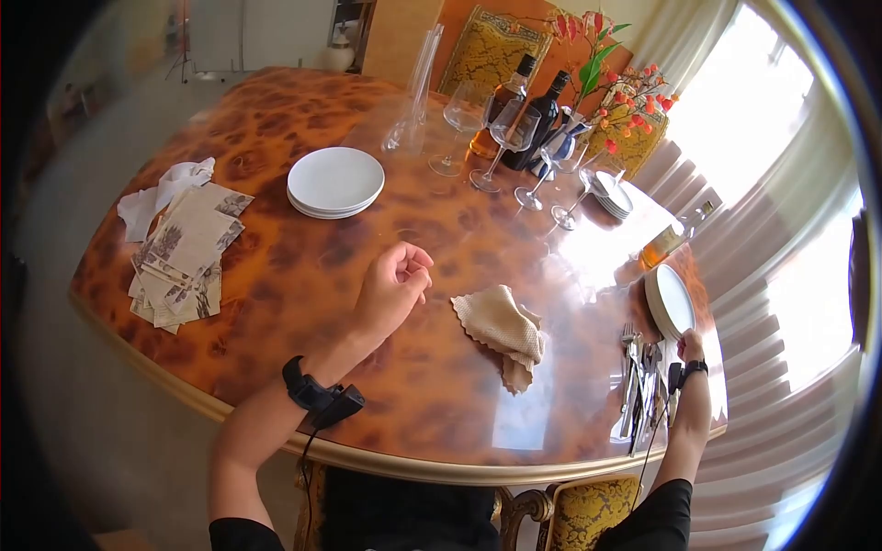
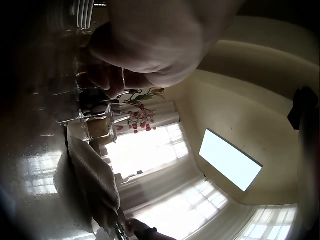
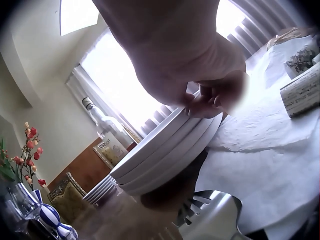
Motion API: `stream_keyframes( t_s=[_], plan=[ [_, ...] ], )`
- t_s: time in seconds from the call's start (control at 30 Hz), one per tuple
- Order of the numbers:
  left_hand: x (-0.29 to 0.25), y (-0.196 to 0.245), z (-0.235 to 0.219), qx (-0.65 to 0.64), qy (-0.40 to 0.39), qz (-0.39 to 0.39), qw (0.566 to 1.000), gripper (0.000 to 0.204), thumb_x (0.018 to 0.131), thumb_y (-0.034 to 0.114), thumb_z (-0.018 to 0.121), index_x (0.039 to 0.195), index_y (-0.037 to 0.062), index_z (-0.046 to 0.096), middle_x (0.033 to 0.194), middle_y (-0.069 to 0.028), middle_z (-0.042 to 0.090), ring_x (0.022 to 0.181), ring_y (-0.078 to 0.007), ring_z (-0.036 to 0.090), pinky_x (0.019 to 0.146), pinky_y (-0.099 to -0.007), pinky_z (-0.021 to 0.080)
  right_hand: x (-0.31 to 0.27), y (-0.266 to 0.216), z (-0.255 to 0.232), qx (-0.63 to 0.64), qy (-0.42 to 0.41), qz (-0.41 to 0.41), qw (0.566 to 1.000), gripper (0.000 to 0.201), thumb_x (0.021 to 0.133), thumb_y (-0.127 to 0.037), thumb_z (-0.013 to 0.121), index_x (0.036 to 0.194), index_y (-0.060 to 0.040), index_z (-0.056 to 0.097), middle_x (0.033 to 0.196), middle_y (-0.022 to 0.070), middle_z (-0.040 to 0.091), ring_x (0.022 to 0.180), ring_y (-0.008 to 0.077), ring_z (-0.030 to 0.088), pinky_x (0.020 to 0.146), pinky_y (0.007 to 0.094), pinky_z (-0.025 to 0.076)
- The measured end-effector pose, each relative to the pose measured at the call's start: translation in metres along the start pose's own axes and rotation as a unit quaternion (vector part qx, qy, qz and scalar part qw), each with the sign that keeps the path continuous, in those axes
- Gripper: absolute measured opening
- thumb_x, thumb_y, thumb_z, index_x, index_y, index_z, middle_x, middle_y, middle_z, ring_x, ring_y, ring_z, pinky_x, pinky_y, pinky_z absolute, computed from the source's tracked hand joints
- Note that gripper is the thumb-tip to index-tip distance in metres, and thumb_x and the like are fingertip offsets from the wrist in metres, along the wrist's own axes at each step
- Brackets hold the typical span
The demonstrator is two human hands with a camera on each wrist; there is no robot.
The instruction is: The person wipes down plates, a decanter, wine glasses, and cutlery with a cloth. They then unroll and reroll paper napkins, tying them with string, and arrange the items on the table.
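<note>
At the table's right edge my right hand (image 1: 691, 346) grips the near rim of a stack of white plates (image 1: 671, 303). The right wrist view shows its fingers curled at the rim of the stacked plates (image 3: 165, 150), with a fork (image 3: 215, 220) close by. Forks and other cutlery (image 1: 638, 386) lie just left of that hand. My left hand (image 1: 393, 289) hovers over the middle of the table, fingers loosely curled and holding nothing. A crumpled beige cloth napkin (image 1: 503, 331) lies to its right.
Another white plate stack (image 1: 335, 182) stands beyond the left hand. Old-looking printed papers (image 1: 188, 253) lie far left. Wine glasses (image 1: 510, 129), dark bottles (image 1: 548, 115) and a flower arrangement (image 1: 625, 101) stand at the back. A bottle (image 1: 675, 237) is behind the right-hand plates.
</note>
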State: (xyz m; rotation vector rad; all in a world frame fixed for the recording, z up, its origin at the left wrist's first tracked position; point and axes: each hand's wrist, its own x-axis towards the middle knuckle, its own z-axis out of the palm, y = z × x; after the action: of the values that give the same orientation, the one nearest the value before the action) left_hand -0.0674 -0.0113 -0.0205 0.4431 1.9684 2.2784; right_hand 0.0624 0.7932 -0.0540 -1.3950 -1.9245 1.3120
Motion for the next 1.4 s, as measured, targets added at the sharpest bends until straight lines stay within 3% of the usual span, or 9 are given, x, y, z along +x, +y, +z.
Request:
stream_keyframes(
  t_s=[0.3, 0.4, 0.5, 0.6, 0.83, 0.97, 1.13, 1.23, 1.4],
  plan=[
    [0.014, 0.002, -0.013, -0.037, -0.003, -0.047, 0.998, 0.01, 0.089, 0.008, 0.054, 0.098, 0.0058, 0.057, 0.076, -0.0012, 0.062, 0.061, -0.0072, 0.058, 0.05, -0.0212, 0.041, -0.026, -0.009, 0.003, -0.006, 0.001, -0.03, 1.0, 0.021, 0.092, -0.018, 0.041, 0.077, -0.0088, 0.053, 0.062, 0.0045, 0.058, 0.058, 0.0194, 0.067, 0.038, 0.0253, 0.04],
    [0.05, -0.003, -0.008, -0.065, 0.003, -0.132, 0.989, 0.011, 0.089, 0.01, 0.053, 0.098, 0.0083, 0.057, 0.076, -0.0015, 0.063, 0.058, -0.0084, 0.058, 0.048, -0.0224, 0.041, -0.069, -0.023, 0.006, -0.019, -0.014, -0.026, 0.999, 0.021, 0.092, -0.018, 0.041, 0.086, -0.0058, 0.057, 0.07, 0.0074, 0.065, 0.064, 0.0198, 0.069, 0.044, 0.0261, 0.044],
    [0.085, 0.026, 0.028, 0.062, -0.061, -0.1, 0.991, 0.012, 0.09, 0.013, 0.052, 0.099, 0.008, 0.058, 0.076, -0.002, 0.063, 0.057, -0.0097, 0.059, 0.048, -0.0231, 0.041, -0.099, -0.029, -0.001, -0.036, -0.061, -0.058, 0.996, 0.027, 0.093, -0.019, 0.041, 0.104, 0.0, 0.056, 0.086, 0.0151, 0.072, 0.071, 0.0233, 0.071, 0.05, 0.0291, 0.049],
    [0.125, 0.038, 0.079, 0.096, -0.134, -0.063, 0.984, 0.015, 0.092, 0.021, 0.053, 0.099, 0.0082, 0.059, 0.077, -0.0039, 0.065, 0.058, -0.0121, 0.061, 0.048, -0.0247, 0.043, -0.082, -0.026, -0.005, -0.029, -0.021, -0.03, 0.999, 0.026, 0.094, -0.018, 0.04, 0.105, -0.0009, 0.056, 0.082, 0.016, 0.07, 0.071, 0.0244, 0.07, 0.051, 0.0319, 0.051],
    [0.141, 0.033, 0.224, 0.097, -0.247, -0.082, 0.961, 0.029, 0.096, 0.033, 0.053, 0.109, 0.0068, 0.054, 0.082, -0.0076, 0.067, 0.062, -0.0155, 0.064, 0.053, -0.0282, 0.05, -0.123, -0.05, -0.01, 0.11, 0.021, -0.137, 0.984, 0.025, 0.097, -0.009, 0.041, 0.096, 0.0117, 0.054, 0.076, 0.0207, 0.066, 0.057, 0.0257, 0.068, 0.046, 0.0333, 0.058],
    [0.103, 0.032, 0.264, 0.004, -0.312, -0.149, 0.938, 0.062, 0.095, 0.053, 0.051, 0.132, 0.0031, 0.043, 0.113, -0.0209, 0.06, 0.087, -0.0276, 0.067, 0.07, -0.0374, 0.056, -0.186, -0.059, 0.001, 0.121, -0.048, -0.214, 0.968, 0.027, 0.1, -0.015, 0.039, 0.116, 0.0034, 0.048, 0.076, 0.0104, 0.062, 0.054, 0.0165, 0.064, 0.048, 0.0287, 0.057],
    [0.07, 0.032, 0.263, -0.107, -0.368, -0.188, 0.904, 0.078, 0.091, 0.065, 0.048, 0.135, 0.0017, 0.041, 0.115, -0.0206, 0.059, 0.092, -0.0303, 0.067, 0.075, -0.0408, 0.057, -0.316, -0.079, 0.038, 0.18, -0.138, -0.206, 0.952, 0.047, 0.094, -0.009, 0.041, 0.139, 0.0017, 0.034, 0.097, 0.0139, 0.061, 0.069, 0.0173, 0.067, 0.051, 0.0288, 0.058],
    [0.047, 0.046, 0.238, -0.07, -0.248, -0.097, 0.961, 0.059, 0.092, 0.045, 0.054, 0.131, 0.0009, 0.043, 0.113, -0.0161, 0.06, 0.091, -0.0263, 0.068, 0.07, -0.0402, 0.06, -0.358, -0.084, 0.06, 0.15, -0.173, -0.243, 0.942, 0.048, 0.095, -0.012, 0.042, 0.141, -0.0003, 0.034, 0.097, 0.0115, 0.061, 0.068, 0.0137, 0.064, 0.051, 0.0267, 0.056],
    [0.054, 0.017, 0.165, -0.221, -0.188, -0.102, 0.952, 0.055, 0.087, 0.024, 0.045, 0.131, -0.0086, 0.043, 0.118, -0.0186, 0.06, 0.102, -0.0284, 0.064, 0.084, -0.0409, 0.056, -0.403, -0.104, 0.089, 0.214, -0.319, -0.211, 0.899, 0.044, 0.102, -0.025, 0.04, 0.141, -0.0041, 0.033, 0.09, 0.0129, 0.061, 0.061, 0.0169, 0.064, 0.053, 0.0275, 0.053]
  ],
)
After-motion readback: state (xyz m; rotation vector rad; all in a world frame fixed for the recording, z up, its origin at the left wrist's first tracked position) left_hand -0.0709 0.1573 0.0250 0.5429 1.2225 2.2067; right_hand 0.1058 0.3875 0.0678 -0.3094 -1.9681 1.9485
